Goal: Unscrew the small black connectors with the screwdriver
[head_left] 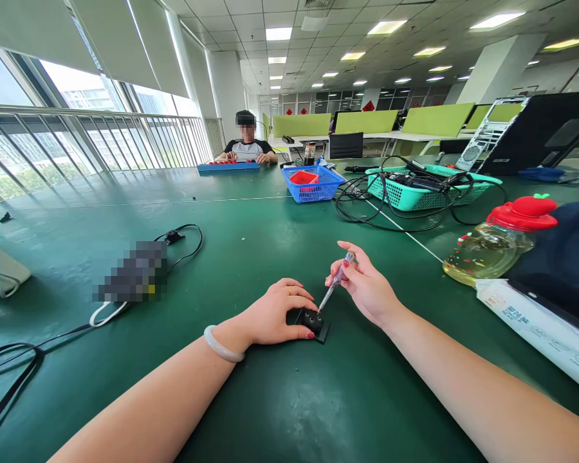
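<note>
On the green table [289,399] lies a small black part [312,319] with a flat base and round holes on top. My left hand [280,314] is closed around its left side, thumb in front and fingers behind. In my right hand [365,283] is a slim screwdriver [335,283] with a clear handle, held tilted. Its tip meets the top of the black part near the right edge. Whether a screw sits under the tip is too small to tell.
A blurred dark box with cables [135,273] lies to the left. At the back stand a blue basket [313,191] and a teal basket [400,197] with tangled black cables. On the right are a red-lidded bottle [496,247] and a white packet [540,328]. Another person [246,145] sits across the table.
</note>
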Tool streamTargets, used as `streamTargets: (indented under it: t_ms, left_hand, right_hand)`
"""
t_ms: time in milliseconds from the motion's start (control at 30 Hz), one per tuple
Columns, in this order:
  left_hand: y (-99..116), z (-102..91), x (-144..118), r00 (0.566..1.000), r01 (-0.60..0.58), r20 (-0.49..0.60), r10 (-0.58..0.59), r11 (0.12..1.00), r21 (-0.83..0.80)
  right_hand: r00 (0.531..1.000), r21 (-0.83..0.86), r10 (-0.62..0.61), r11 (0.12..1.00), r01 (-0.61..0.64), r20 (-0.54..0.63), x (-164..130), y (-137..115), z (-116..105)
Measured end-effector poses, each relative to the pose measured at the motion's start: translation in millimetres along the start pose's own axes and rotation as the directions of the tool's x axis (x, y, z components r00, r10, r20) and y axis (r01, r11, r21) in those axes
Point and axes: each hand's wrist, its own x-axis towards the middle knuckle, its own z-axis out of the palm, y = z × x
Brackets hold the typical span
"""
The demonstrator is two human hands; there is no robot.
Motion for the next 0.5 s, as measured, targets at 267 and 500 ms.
streamTargets:
  t_ms: [267,500]
  left_hand:
    - [0.0,-0.2,0.1,1.0,-0.003,-0.005,0.003,1.0,0.004]
    - [0.2,-0.1,1.0,1.0,-0.011,-0.023,0.012,1.0,0.023]
  right_hand:
    - [0.998,-0.007,0.033,0.999,-0.034,-0.048,0.6,4.1,-2.0]
    - [0.996,-0.005,0.011,1.0,-0.011,-0.088,-0.4,3.0,1.1]
